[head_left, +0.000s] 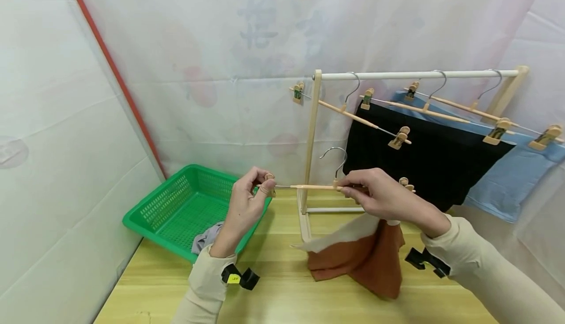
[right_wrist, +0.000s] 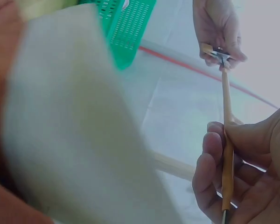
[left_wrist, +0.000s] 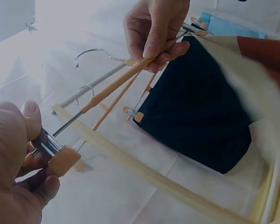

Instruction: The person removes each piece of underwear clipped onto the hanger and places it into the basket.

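A clip hanger (head_left: 313,187) with a wooden bar and metal hook is held level between both hands. My left hand (head_left: 248,200) pinches the clip (left_wrist: 60,156) at its left end, thumb and fingers on either side. My right hand (head_left: 383,194) grips the bar beside the hook's base. Below the right hand hangs a rust-brown garment (head_left: 353,260) with a cream band, its left side drooping free. A second clip (head_left: 406,184) shows just beyond the right hand; how it meets the garment is hidden.
Behind stands a rack (head_left: 311,137) with a white rail. On it hang a bare clip hanger (head_left: 353,116), black shorts (head_left: 410,157) and a light blue garment (head_left: 507,186). To the left, a green basket (head_left: 152,238) contains a grey cloth (head_left: 205,237). The tabletop (head_left: 273,299) is wooden.
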The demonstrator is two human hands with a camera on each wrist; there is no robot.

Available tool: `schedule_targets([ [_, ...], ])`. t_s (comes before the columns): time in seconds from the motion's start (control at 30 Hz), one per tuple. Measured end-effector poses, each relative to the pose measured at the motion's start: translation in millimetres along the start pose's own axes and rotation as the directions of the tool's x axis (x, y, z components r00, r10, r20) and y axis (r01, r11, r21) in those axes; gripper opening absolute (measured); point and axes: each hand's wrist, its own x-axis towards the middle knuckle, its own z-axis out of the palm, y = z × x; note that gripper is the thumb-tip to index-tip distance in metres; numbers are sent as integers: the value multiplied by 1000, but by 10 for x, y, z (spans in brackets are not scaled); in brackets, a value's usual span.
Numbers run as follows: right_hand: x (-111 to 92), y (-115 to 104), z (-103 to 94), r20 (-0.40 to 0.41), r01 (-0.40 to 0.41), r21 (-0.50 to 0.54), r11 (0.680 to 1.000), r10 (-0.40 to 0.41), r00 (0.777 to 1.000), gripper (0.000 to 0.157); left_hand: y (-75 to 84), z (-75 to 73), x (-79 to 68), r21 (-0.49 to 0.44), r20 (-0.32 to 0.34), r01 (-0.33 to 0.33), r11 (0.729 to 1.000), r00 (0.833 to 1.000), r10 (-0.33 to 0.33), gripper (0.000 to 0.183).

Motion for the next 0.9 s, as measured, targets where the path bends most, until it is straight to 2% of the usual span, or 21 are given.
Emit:
schedule_targets([
  [0.1,5,18,-6,1,6,1,1000,-6,1000,21,26,-9,1,47,-14,-33,998,999,34,12],
  [0.17,9,26,-12,-4,9,3,1000,-9,1000,21,38,-1,7,102,-38,-80,992,996,84,17],
  [0.27,15,33,-13,-7,17,5,1000,-17,1000,21,68,35,20,219,-95,-185,958,973,210,26],
  [0.33,22,32,-9,-3,16,11,1000,-16,1000,20,113,70,22,318,-133,-264,910,938,319,30],
  [0.4,32,31,-2,5,17,13,1000,-17,1000,20,194,105,27,412,-145,-347,842,888,437,33],
  [0.5,53,34,9,9,18,12,1000,-18,1000,20,350,164,33,526,-98,-450,721,810,578,35],
  [0.53,61,36,14,10,21,13,1000,-21,1000,20,401,186,36,545,-73,-478,689,792,607,32],
  [0.57,70,38,21,12,24,14,1000,-24,1000,21,458,209,37,558,-44,-497,665,782,621,29],
  [0.6,80,40,29,10,32,13,999,-32,999,21,504,232,34,564,-15,-504,654,785,619,25],
  [0.63,89,41,38,11,37,13,999,-37,999,21,545,257,29,568,12,-501,652,798,603,22],
  [0.73,114,36,72,20,45,14,999,-45,999,21,622,338,8,568,83,-453,687,862,500,13],
  [0.8,126,25,98,24,45,10,999,-45,999,20,641,400,-11,583,118,-410,702,897,426,14],
  [0.9,143,8,129,35,41,5,999,-41,999,19,644,487,-34,603,156,-368,708,924,348,20],
])
